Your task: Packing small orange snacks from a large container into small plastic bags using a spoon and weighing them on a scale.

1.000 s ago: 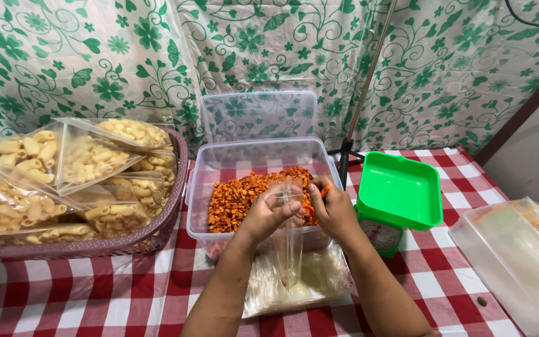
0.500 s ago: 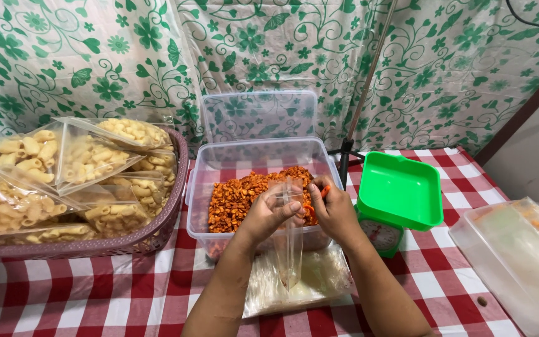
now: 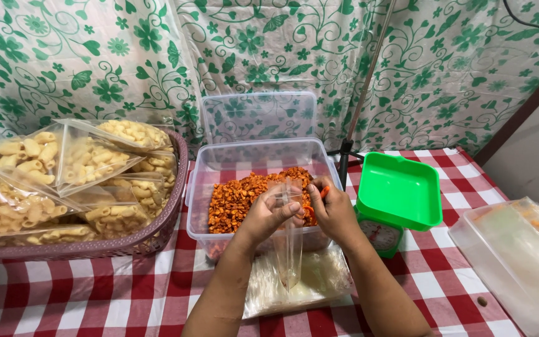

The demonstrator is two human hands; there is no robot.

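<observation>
Surface [image 3: 95,306]: red-and-white checked cloth; near edge cut off by the frame.

Stack of clear bags [image 3: 319,284]: flat on the surface at the near edge, partly hidden by the forearms.

Small clear bag [image 3: 289,249]: hanging upright over the stack, mouth at the front wall of the tub; looks empty, though hard to judge through the plastic.

Left hand [image 3: 266,215]: fingers closed, pinching the bag's left lip.

Right hand [image 3: 335,209]: fingers curled on the right lip, also gripping something orange, mostly hidden.

Clear plastic tub [image 3: 198,187]: just behind the hands, holding orange-brown snack pieces [image 3: 238,196]; its lid [image 3: 258,115] stands upright behind.

Green kitchen scale [image 3: 400,190]: right of the tub; dial half hidden by the right forearm.

Clear tray [image 3: 506,249]: far right, cut off; contents indistinct.

Mauve basket [image 3: 157,231]: left, piled with sealed bags of pale macaroni snacks [image 3: 88,159]; left part cut off.

Green floral sheet [image 3: 444,68]: backdrop.
</observation>
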